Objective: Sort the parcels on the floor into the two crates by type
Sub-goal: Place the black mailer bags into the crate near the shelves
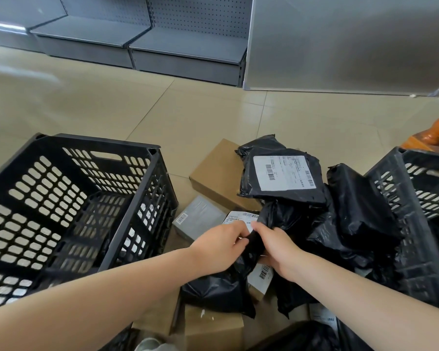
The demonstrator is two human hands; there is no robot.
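Note:
A heap of parcels lies on the tiled floor between two black slatted crates. The left crate [127, 224] stands upright; nothing shows inside it. The right crate [411, 224] tilts at the frame's right edge. My left hand [221, 247] and my right hand [276, 247] both pinch a black plastic mailer bag [254, 245] at the middle of the heap. Beyond them lie a labelled black bag [281, 183], another black bag [360, 211], a brown cardboard box [216, 171] and a small grey box [198, 216]. More cardboard boxes [213, 325] sit below my forearms.
Grey metal shelving [142, 39] runs along the far wall, with a large grey panel [340, 44] to its right. An orange wooden furniture leg [436, 130] stands at the right edge. Open tiled floor [162, 110] stretches beyond the parcels.

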